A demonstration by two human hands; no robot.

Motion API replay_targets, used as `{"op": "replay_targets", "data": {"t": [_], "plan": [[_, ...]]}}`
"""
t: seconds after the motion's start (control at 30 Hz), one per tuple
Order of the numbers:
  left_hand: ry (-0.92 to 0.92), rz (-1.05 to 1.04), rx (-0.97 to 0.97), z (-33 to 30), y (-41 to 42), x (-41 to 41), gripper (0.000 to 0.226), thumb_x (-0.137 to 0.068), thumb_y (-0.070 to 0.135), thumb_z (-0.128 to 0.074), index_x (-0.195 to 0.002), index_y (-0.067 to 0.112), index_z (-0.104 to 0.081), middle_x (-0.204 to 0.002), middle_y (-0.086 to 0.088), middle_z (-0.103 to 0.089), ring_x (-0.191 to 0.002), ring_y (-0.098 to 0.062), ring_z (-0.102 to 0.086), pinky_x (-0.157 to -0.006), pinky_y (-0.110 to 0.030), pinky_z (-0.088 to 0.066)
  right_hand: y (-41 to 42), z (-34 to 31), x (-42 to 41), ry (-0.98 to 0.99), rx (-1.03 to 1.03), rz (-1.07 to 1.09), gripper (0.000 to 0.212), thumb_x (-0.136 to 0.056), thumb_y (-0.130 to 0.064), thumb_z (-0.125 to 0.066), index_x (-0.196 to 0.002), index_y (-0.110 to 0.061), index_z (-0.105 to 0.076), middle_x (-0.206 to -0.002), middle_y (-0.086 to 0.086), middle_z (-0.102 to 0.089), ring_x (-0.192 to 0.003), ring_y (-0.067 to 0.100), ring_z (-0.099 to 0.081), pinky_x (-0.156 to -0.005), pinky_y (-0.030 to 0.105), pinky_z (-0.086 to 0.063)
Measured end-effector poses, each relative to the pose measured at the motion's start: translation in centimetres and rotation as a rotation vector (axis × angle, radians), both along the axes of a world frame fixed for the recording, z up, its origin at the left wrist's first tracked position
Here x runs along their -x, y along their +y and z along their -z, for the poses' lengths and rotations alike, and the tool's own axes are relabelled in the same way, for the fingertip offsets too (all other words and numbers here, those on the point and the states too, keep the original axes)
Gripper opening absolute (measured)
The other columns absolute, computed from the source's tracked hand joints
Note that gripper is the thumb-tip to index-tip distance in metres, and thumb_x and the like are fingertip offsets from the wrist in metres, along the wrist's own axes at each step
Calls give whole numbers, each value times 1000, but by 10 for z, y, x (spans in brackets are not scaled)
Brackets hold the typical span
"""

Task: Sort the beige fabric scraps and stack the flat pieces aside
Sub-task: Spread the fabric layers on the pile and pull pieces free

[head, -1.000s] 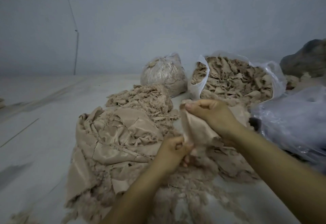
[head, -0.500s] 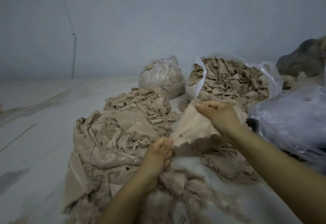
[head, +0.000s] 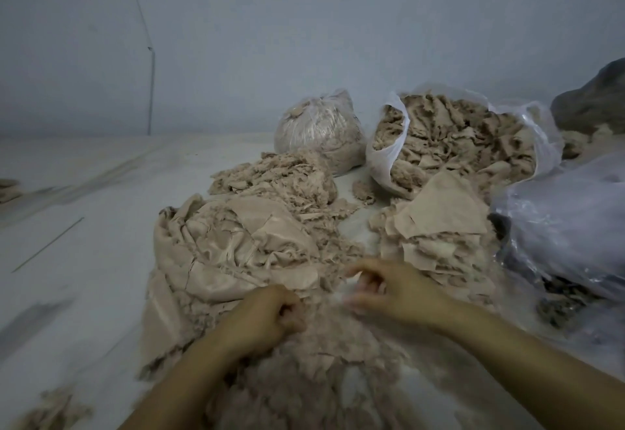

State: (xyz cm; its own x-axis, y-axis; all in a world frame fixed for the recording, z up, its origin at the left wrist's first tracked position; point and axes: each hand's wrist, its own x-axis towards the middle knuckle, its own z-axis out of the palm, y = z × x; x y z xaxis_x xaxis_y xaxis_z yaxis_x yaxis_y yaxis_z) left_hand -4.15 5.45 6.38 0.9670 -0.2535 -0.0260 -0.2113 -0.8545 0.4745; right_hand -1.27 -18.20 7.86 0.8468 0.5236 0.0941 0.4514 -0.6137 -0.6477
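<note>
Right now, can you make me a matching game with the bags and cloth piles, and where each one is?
Things:
1. tied clear plastic bag of beige scraps
2. open white plastic bag full of beige scraps
3. stack of flat beige fabric pieces
4. big crumpled beige satin cloth

Places:
A. just in front of the open bag
B. at the back, left of the open bag
C. left of the flat stack, beyond the left hand
D. at the back, right of the tied bag

Pairs: 1-B, 2-D, 3-A, 4-C
</note>
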Motion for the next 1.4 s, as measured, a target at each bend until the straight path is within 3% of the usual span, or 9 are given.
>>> {"op": "replay_targets", "data": {"t": [0.07,0.13,0.2,0.3,0.5,0.9,1.17,1.27,1.4], "plan": [[-53,-54,128,2,0,2,16,-86,24,-66,-73,32,-61,-82,14,-57,-73,6,-53,-63,-5,-37,12,24,11,25,182,-200,69,-69,-62,-71,-130,-41,-46,-124,-19,-47,-114,-2,-42,-96,11,-34],[-155,-102,253,0,0,4,13,-87,26,-65,-80,36,-61,-88,10,-59,-76,5,-53,-67,-6,-38,20,42,14,-166,137,-240,44,-84,-46,-66,-125,-31,-56,-121,-11,-51,-112,4,-42,-97,20,-34],[-190,-53,364,-2,-4,9,16,-82,37,-70,-93,39,-59,-98,9,-59,-85,5,-54,-72,-5,-38,26,42,17,-209,-90,-58,10,-92,-21,-59,-94,-21,-69,-93,-11,-63,-90,3,-52,-80,23,-40],[-114,67,311,-2,-19,17,58,-64,68,-69,-115,45,-54,-114,23,-55,-103,13,-49,-85,-6,-39,33,29,14,-56,-338,171,40,-91,-21,-61,-53,-27,-49,-53,-14,-48,-54,0,-45,-56,17,-33],[-112,-256,856,-8,-30,7,19,-96,19,-53,-89,27,-68,-85,9,-70,-79,-6,-66,-72,-26,-52,27,6,14,236,-441,275,57,-74,-65,-52,-41,-21,-36,-42,-7,-38,-40,8,-36,-47,23,-30],[53,-148,1024,-11,-37,8,13,-90,15,-60,-79,12,-67,-63,6,-67,-57,-4,-61,-51,-15,-46,28,8,13,23,-729,277,18,-87,-12,-67,-70,-15,-70,-65,-12,-64,-63,0,-55,-63,15,-42],[114,-180,1140,-9,-36,3,15,-88,0,-55,-76,6,-62,-66,-7,-64,-61,-19,-59,-51,-25,-48,36,2,24,414,-716,-49,29,-95,-32,-53,-77,-19,-72,-62,3,-66,-42,12,-57,-41,19,-44],[215,-117,1251,-10,-32,1,11,-75,-2,-57,-70,8,-58,-72,-11,-60,-65,-20,-55,-54,-25,-47,31,7,11,151,-610,303,17,-80,-29,-73,-95,-27,-66,-85,-8,-64,-75,8,-59,-68,19,-50],[273,75,1297,-11,-27,4,15,-77,1,-56,-70,8,-66,-84,-10,-69,-76,-21,-65,-61,-25,-53,28,13,8,553,-600,168,57,-61,-60,-70,-108,-27,-64,-108,-5,-65,-94,8,-63,-79,21,-50]]}}
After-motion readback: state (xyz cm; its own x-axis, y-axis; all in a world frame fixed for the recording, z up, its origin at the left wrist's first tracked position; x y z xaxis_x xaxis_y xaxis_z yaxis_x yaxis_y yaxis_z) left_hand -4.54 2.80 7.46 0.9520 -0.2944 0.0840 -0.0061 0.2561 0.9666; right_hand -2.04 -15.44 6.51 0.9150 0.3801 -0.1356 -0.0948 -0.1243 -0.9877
